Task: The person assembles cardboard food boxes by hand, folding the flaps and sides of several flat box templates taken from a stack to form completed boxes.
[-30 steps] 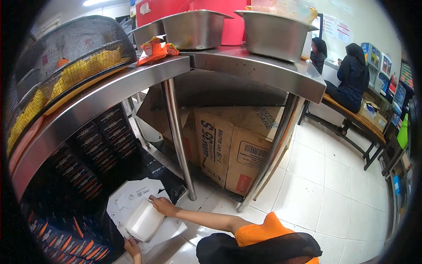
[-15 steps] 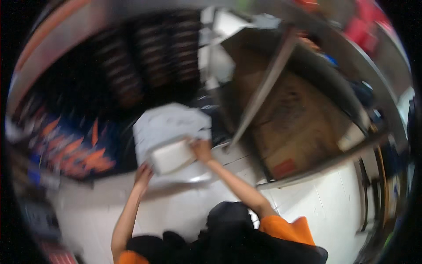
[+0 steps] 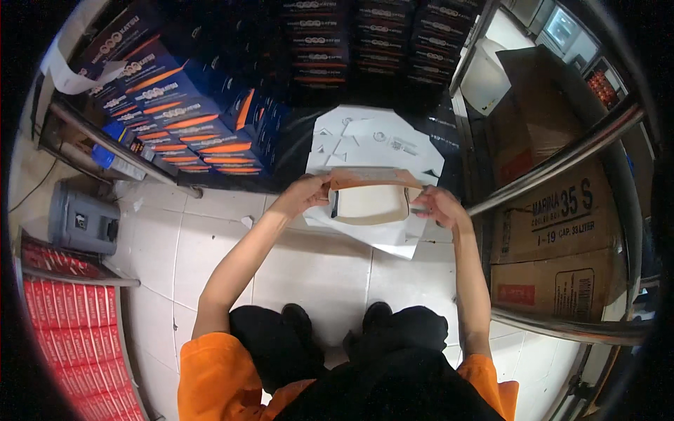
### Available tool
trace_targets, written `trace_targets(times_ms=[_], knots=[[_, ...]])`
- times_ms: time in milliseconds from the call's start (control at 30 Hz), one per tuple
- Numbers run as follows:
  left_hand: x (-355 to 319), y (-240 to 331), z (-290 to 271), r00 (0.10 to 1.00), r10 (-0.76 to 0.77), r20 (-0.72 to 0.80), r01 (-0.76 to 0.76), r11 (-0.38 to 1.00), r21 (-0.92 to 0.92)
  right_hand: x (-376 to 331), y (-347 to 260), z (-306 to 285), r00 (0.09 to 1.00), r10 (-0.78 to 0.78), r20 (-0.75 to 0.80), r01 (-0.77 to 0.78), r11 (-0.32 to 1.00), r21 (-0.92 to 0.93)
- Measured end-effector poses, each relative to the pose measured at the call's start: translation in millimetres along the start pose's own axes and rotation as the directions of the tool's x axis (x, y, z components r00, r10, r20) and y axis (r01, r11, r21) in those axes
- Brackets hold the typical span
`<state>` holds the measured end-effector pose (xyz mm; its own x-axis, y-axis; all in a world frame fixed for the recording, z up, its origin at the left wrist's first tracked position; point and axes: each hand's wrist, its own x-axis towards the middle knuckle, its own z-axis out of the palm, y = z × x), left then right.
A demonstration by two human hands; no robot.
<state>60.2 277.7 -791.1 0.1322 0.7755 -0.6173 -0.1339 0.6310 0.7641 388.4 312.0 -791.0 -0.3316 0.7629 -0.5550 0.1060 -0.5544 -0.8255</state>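
Observation:
A small cardboard box [image 3: 372, 204], open at the top with a white inside and an orange-brown far wall standing up, is in front of me. At its left end my left hand [image 3: 307, 196] grips the wall, fingers closed on the upper edge. My right hand [image 3: 440, 205] holds the opposite end, fingers bent around the corner. Beneath the box lie flat white cardboard blanks [image 3: 365, 130] with cut-outs and dark print. Whether the box rests on them or is slightly raised, I cannot tell.
Stacked dark blue and orange boxes [image 3: 200, 126] stand at the far left, with dark stacks [image 3: 319, 42] behind. On the right, a metal rack [image 3: 562, 165] surrounds a large brown carton [image 3: 554, 231]. Red packs [image 3: 74, 323] and a grey bin [image 3: 84, 221] are at left.
The view has swung left, so the blanks and box appear farther right and sharper. The orange-brown wall of the box now stands toward me, and both hands grip its ends.

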Motion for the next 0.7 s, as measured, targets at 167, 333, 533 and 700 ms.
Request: trace_targets(times_ms=[167,333,533,700], knots=[[6,-3,3,0.973,0.217,-0.08,-0.178,0.924,0.338,-11,-31,31,0.984,-0.013,-0.179,-0.062,0.909,-0.412],[24,-21,8,0.885,0.442,0.148,-0.44,0.897,-0.046,18,30,1,0.85,-0.527,-0.002,0.419,0.678,-0.604],[20,-23,3,0.912,0.408,-0.036,-0.337,0.797,0.5,4,0,26,0.638,-0.649,0.414,0.498,-0.062,-0.865],[3,-10,20,0.571,0.439,0.694,-0.665,-0.248,0.705,4,-20,36,0.806,-0.287,0.518,0.521,-0.074,-0.85]])
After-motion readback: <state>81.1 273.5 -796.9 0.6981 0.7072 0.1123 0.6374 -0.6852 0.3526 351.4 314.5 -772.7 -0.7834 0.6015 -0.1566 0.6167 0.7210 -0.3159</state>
